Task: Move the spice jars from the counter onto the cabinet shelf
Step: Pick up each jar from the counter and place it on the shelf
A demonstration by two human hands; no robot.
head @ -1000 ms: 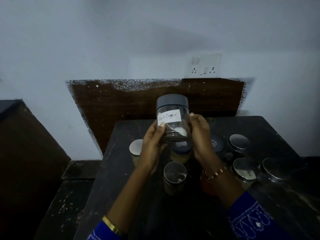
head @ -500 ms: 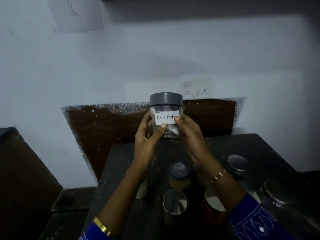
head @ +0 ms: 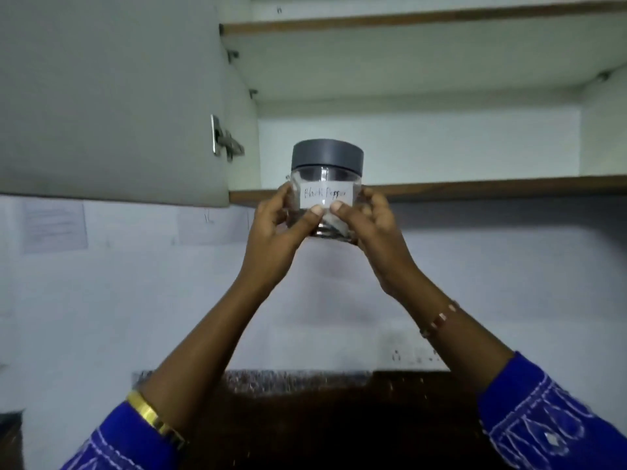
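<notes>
Since half a second ago both hands have lifted the jar (head: 327,191) from above the counter to the front edge of the lower cabinet shelf (head: 475,188), and the counter with its other jars has dropped out of view. One clear jar with a grey screw lid (head: 327,154) is held upright in the air, its base below the shelf edge and not resting on it. A white label (head: 326,195) reads "Black Pepper". Something dark lies at the bottom, hard to make out behind the thumbs. The left hand (head: 274,228) and right hand (head: 369,225) grip it from either side, fingers (head: 285,195) curled round the glass, thumbs meeting on the label's lower edge. Two shelves show; the upper shelf (head: 407,20) is cut off at the top. The open cabinet door (head: 112,96) hangs at left with one hinge (head: 225,139). A gold bangle (head: 152,418) sits on the left wrist and a bracelet (head: 439,318) on the right.
</notes>
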